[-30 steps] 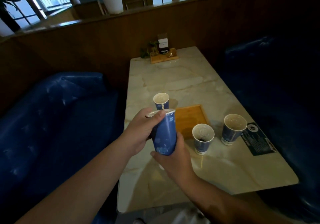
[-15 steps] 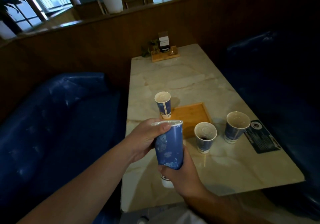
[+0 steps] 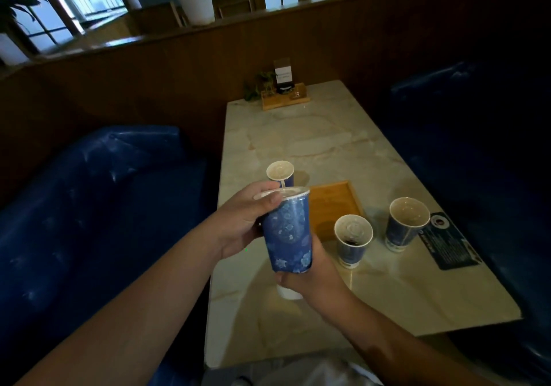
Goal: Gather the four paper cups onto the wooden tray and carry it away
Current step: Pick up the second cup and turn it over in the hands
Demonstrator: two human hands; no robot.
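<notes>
Both hands grip blue paper cup above marble table: left hand wraps rim, right hand cups base.

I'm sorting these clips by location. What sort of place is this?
Probably a cafe or restaurant booth: blue padded bench, marble-look table with paper cups, a small sign stand at the far end.

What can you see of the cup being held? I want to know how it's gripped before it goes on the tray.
The held cup is a blue paper cup with a pale floral print and a white rim, upright and slightly tilted, raised above the table's near end. The left hand grips its upper side, thumb over the rim; the right hand supports its base. Its contents cannot be seen.
</notes>
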